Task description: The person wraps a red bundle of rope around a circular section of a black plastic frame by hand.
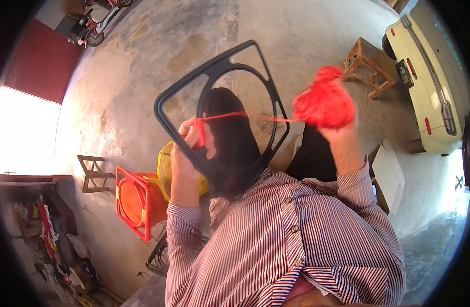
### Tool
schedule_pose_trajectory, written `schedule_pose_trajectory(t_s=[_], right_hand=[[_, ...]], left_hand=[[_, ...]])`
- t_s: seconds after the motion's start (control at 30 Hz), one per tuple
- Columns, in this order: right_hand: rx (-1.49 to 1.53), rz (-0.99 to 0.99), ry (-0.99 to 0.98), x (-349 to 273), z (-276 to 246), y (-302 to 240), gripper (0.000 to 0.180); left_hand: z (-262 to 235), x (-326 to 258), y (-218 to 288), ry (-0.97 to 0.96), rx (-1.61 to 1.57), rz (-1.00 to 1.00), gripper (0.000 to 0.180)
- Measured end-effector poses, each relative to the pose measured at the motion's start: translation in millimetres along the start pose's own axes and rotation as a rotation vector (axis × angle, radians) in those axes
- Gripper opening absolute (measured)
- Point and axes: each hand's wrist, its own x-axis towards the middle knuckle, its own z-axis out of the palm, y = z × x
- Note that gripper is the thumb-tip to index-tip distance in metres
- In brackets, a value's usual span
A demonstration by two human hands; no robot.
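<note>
My left hand (190, 148) grips a black frame (179, 87), square outside with a round ring inside, tilted over my lap. Red cord (200, 128) is wound in a few turns around the ring beside my left fingers. From there a taut strand (227, 115) crosses the ring's opening toward the right. It leads to a big red bundle of cord (324, 102), slightly blurred, held up by my right hand (342, 134). The bundle hides most of my right fingers.
On the left, a red frame with an orange middle (132, 197) stands by a yellow piece (166, 166). A small wooden stool (94, 174) is further left, a taller wooden stool (365, 64) at far right. A pale vehicle (429, 87) is parked at right, a white panel (388, 171) below it.
</note>
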Motion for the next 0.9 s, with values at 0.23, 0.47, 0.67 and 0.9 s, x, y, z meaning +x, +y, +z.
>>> schedule_pose_trajectory(t_s=[0.23,0.47,0.67,0.9], right_hand=[[-1.06,0.266,-0.501,-23.7,84.3,53.0,0.051],[-0.583,0.304,-0.525,4.9,17.3,53.0,0.049],[-0.244,0.46,-0.557,-4.9,31.7,85.5,0.061],[-0.479,0.074,-0.302,15.8,-8.4,51.0,0.04]], left_hand=[[60.3,-12.1,-11.7,-0.099,-0.247,-0.139,0.041],[74.2,-14.2,-10.5,-0.111,-0.284,-0.263,0.043],[74.8,-16.4,-32.6,-0.319,-0.446,-0.324,0.044],[61.6,-14.5,-18.1,-0.296,-0.006,-0.211,0.079]])
